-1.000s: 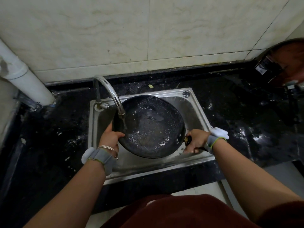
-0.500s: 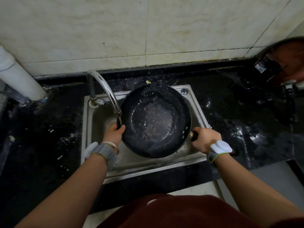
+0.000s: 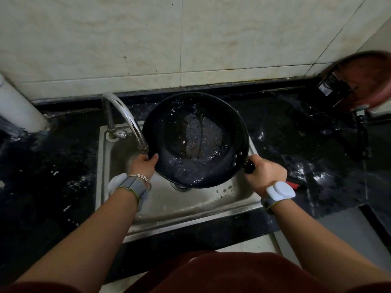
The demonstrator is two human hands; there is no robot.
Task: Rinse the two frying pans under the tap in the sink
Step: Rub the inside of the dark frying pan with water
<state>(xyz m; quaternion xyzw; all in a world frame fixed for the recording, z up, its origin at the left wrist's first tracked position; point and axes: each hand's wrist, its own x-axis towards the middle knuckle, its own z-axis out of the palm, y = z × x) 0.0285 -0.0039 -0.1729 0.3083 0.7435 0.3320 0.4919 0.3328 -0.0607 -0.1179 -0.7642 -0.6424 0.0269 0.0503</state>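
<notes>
A black frying pan point(image 3: 194, 138) is held tilted over the steel sink point(image 3: 169, 208), its far rim raised toward the wall, water pooling in its near side. My left hand point(image 3: 145, 166) grips the pan's left rim just below the tap spout point(image 3: 127, 119). My right hand point(image 3: 264, 174) is closed around the pan's dark handle at the right. A second pan point(image 3: 364, 81), reddish inside, stands at the far right on the counter, blurred.
A black stone counter point(image 3: 53, 166) surrounds the sink, wet and speckled. A white pipe point(image 3: 17, 106) rises at the far left. Tiled wall behind. A red-handled object point(image 3: 296, 182) lies on the counter right of my right wrist.
The pan has been lifted and tipped, its far rim rising toward the wall and shifting right. Both hands kept their grip and moved up with it.
</notes>
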